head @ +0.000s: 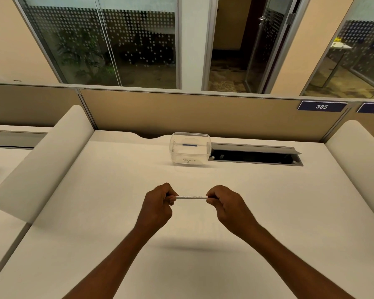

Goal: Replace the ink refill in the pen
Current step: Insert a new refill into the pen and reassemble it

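White desk (117, 190), tan partition (192, 113) — dotted glass walls (121, 39) behind

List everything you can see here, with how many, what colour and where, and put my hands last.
pen: one, white with dark print, held level above the desk, an end in each hand
tub: one, clear plastic, handwritten label, far middle of the desk; a thin blue stick inside
desk: one, white
cable hatch: one, grey frame, open, right of the tub
dividers: two, white, at the desk's left and right
number plates: two, dark blue, on the tan back panel, far right
left hand: closed on the pen's left end
right hand: closed on the pen's right end
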Demonstrator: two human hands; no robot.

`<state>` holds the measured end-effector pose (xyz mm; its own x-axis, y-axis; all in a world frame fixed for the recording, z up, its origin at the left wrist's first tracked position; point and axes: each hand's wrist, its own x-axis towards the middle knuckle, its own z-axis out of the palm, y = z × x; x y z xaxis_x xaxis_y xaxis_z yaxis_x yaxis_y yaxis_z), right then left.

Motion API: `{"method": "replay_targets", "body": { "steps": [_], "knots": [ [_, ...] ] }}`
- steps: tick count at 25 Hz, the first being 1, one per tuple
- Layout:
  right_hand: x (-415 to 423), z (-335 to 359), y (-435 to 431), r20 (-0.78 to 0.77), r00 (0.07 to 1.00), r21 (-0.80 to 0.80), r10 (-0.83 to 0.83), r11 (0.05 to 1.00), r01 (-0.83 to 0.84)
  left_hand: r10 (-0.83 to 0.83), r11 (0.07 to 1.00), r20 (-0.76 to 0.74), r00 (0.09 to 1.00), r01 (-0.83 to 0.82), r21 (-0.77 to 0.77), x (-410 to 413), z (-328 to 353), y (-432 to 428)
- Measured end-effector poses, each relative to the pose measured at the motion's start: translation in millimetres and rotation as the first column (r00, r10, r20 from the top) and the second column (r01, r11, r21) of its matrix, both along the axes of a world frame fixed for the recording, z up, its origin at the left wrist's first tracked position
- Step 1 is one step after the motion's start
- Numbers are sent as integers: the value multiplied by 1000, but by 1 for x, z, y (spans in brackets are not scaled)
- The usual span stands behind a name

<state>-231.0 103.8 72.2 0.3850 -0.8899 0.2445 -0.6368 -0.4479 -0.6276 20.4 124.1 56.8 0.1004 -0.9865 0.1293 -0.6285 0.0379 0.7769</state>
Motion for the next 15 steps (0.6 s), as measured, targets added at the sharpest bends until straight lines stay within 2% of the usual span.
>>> {"method": "replay_targets", "body": {
  "steps": [2,4,6,8,9,11,15],
  "knots": [
    [2,0,4,-60,998,-89,-19,996,14,5,1000,-3,1000,-5,5,-2,1,2],
    [1,1,5,-55,998,-42,-21,999,18,14,1000,8,1000,-15,9,-5,2,5],
    [1,5,3,55,996,199,-64,979,52,14,1000,38,999,-14,-5,-7,3,7],
    [0,7,-1,267,948,482,-172,876,23,-2,1000,51,999,3,-30,-10,4,9],
    [0,8,-2,328,921,552,-212,834,-5,-2,999,54,999,4,-36,-10,4,8],
    [0,7,-1,333,917,539,-218,842,4,11,1000,53,999,-10,-24,-10,6,6],
    [-5,5,0,195,974,228,-115,971,69,18,1000,30,999,-18,-13,-5,8,3]
  ]
}}
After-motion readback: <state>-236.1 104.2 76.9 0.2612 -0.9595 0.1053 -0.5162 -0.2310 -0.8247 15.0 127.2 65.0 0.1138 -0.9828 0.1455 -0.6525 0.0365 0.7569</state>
